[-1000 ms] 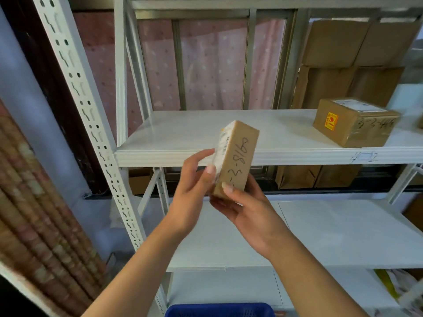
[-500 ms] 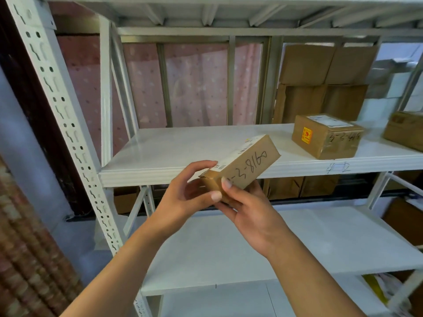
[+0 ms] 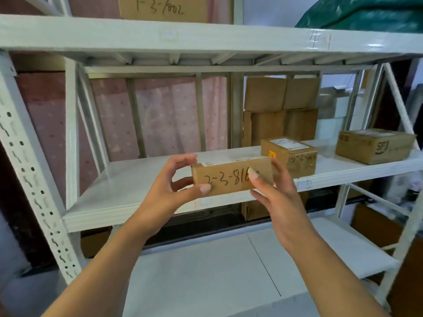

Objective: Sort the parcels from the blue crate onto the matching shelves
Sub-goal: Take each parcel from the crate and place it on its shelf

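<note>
One held parcel (image 3: pixel 229 177), perhaps three boxes (image 3: pixel 289 154)

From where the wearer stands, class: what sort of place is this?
Probably a parcel storeroom: white slotted metal shelving, a coded cardboard parcel on the middle shelf, and a hand-numbered parcel being held.

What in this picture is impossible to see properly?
Head view only.
The held parcel: the last digit of its code is covered by the thumb of the right hand.
The top-shelf box: cut off by the upper frame edge.
The yellow-sticker parcel: handwritten code blurred.
The blue crate: out of frame.
</note>
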A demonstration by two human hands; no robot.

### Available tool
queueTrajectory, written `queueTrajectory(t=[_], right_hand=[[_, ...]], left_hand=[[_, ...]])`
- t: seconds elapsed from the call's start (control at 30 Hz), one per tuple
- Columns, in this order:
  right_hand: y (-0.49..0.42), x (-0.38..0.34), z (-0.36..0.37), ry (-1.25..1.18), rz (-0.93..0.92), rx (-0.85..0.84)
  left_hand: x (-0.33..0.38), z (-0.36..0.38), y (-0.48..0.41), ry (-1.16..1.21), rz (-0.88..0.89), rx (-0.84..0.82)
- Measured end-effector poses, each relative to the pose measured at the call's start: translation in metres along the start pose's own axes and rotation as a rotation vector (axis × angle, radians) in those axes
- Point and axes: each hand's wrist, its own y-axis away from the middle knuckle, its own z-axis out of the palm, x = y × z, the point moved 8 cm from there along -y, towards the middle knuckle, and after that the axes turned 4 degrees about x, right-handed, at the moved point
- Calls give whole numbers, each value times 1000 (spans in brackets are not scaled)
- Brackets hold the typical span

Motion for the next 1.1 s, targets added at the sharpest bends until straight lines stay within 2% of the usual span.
queueTrajectory(t=[0.13, 0.3, 0.67, 0.87, 1.1], right_hand=[[-12, -47, -10, 140, -161, 44], [-32, -105, -27, 256, -284, 162], [-70, -235, -116, 394, -600, 349], [-114, -272, -163, 383, -670, 321], [-211, -304, -212, 275, -723, 140]], left_hand=[[24, 14, -31, 199, 64, 180], [84, 49, -59, 217, 243, 286], [185, 134, -113, 121, 449, 292], [204, 190, -144, 139, 475, 306], [231, 246, -190, 55, 556, 459]])
